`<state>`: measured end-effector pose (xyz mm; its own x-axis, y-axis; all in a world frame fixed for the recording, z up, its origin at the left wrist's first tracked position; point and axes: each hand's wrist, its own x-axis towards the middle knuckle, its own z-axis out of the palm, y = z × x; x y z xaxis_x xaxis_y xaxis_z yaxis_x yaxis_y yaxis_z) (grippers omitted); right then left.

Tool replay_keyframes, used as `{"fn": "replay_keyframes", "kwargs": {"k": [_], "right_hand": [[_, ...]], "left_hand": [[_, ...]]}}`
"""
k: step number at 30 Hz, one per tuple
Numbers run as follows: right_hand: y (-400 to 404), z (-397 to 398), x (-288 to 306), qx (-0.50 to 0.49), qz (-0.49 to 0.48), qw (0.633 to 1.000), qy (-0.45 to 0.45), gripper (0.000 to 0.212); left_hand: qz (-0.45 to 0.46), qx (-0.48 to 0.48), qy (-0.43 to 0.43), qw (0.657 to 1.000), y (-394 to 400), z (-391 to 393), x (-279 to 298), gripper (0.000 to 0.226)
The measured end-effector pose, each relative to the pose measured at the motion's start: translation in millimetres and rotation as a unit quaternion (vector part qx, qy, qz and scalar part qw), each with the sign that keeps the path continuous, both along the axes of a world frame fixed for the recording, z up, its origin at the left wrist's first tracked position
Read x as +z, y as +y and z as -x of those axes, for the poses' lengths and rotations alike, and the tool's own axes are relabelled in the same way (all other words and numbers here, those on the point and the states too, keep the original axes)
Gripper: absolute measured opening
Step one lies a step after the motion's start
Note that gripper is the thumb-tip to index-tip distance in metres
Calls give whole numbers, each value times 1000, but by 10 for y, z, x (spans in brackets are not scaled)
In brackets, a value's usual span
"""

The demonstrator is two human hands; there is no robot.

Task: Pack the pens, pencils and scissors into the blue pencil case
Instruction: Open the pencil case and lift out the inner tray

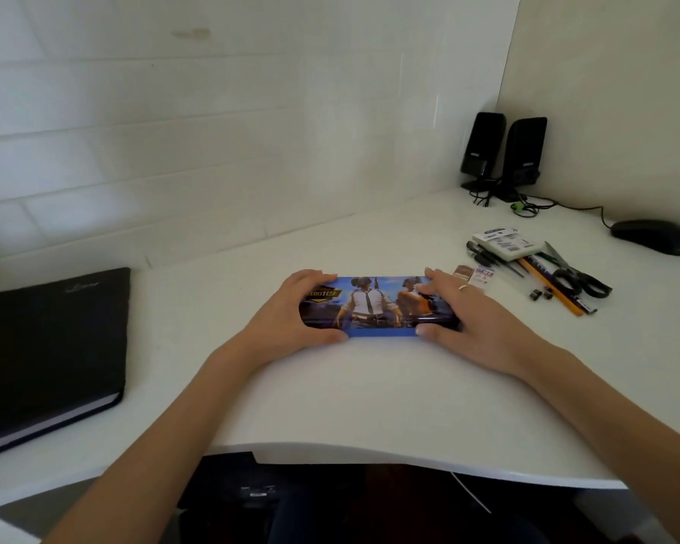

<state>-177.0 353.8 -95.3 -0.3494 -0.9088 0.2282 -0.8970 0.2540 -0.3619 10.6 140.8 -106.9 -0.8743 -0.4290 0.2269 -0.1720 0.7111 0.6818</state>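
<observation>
The blue pencil case (373, 304), printed with game figures, lies closed on the white desk (370, 398) in front of me. My left hand (291, 312) grips its left end, thumb on the near edge and fingers over the far edge. My right hand (464, 308) grips the right end the same way. To the right lie black-handled scissors (578, 278), an orange pencil (550, 288) and black pens (495, 261), partly under a white eraser pack (507, 243).
A black notebook (48, 347) lies at the left. Two black speakers (503, 151) stand in the far right corner with cables, and a black mouse (652, 235) sits beyond the stationery. Small erasers (476, 273) lie right of the case. The desk's curved front edge is near me.
</observation>
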Motion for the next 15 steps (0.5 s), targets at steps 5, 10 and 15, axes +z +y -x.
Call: {"fn": "replay_keyframes", "kwargs": {"k": [5, 10, 15], "right_hand": [[-1, -27, 60, -2, 2, 1000, 11, 52], [-11, -28, 78, -12, 6, 1000, 1, 48], [-62, 47, 139, -15, 37, 998, -38, 29]], "left_hand": [[4, 0, 4, 1000, -5, -8, 12, 88], [-16, 12, 9, 1000, 5, -16, 24, 88], [-54, 31, 30, 998, 40, -35, 61, 104]]}}
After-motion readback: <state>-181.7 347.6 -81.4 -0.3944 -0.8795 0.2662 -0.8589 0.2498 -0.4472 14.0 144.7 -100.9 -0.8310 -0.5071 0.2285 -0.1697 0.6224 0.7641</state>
